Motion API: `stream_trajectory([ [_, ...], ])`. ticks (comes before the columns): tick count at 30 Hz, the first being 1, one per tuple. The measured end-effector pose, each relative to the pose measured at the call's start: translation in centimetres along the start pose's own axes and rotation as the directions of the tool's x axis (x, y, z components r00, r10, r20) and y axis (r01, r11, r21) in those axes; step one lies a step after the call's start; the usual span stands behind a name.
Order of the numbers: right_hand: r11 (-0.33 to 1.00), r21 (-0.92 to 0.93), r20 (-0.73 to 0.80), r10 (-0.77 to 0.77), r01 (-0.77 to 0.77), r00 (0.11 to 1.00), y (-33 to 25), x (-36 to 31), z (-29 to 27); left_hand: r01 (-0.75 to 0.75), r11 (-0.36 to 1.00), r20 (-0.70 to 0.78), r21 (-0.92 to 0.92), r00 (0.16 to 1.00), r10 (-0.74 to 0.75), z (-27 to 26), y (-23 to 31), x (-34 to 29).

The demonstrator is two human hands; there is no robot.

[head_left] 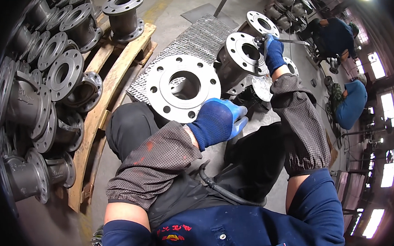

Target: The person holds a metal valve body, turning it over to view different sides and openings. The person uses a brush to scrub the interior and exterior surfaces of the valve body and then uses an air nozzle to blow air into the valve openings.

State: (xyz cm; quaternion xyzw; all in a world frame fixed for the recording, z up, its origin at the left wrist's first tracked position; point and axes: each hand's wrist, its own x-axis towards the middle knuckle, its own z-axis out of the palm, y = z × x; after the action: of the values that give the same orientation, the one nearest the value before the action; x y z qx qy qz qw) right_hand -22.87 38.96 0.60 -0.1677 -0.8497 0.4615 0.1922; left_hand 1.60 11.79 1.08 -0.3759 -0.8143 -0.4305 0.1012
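Note:
My left hand (221,117), in a blue coated glove, is at the lower right rim of a large grey flanged pipe casting (158,87). Its fingers point right and are slightly apart, not wrapped round the rim. Farther right, my gloved right hand (273,53) is closed on a flat metal bar (293,41), perhaps a file, that sticks out to the right. That hand is at the upper right edge of a second flanged casting (234,48), beside its bore. Its fingertips are partly hidden. Another flanged casting (264,23) stands just behind.
Both front castings are by a patterned metal plate bench (192,37). At left, a wooden pallet (107,99) carries many flanged castings (65,74). A black hose (223,191) crosses my lap. Two people (336,38) crouch at far right, near more piled castings (284,7).

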Motion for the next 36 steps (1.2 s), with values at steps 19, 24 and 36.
stream_trajectory([
  [19,0.948,0.02,0.203,-0.316,0.319,0.927,-4.3,-7.2,2.7,0.025,1.0,0.007,0.017,1.0,-0.025,0.1,0.1,0.2],
  [24,0.928,0.075,0.375,-0.364,0.364,0.853,-5.5,-10.1,0.9,0.024,1.0,0.007,0.015,1.0,-0.024,0.0,-0.1,0.0],
  [36,0.963,0.153,0.483,-0.27,0.223,0.833,-9.6,-13.2,-7.3,-0.056,0.998,-0.078,-0.015,0.995,0.055,0.0,0.0,-0.2],
])
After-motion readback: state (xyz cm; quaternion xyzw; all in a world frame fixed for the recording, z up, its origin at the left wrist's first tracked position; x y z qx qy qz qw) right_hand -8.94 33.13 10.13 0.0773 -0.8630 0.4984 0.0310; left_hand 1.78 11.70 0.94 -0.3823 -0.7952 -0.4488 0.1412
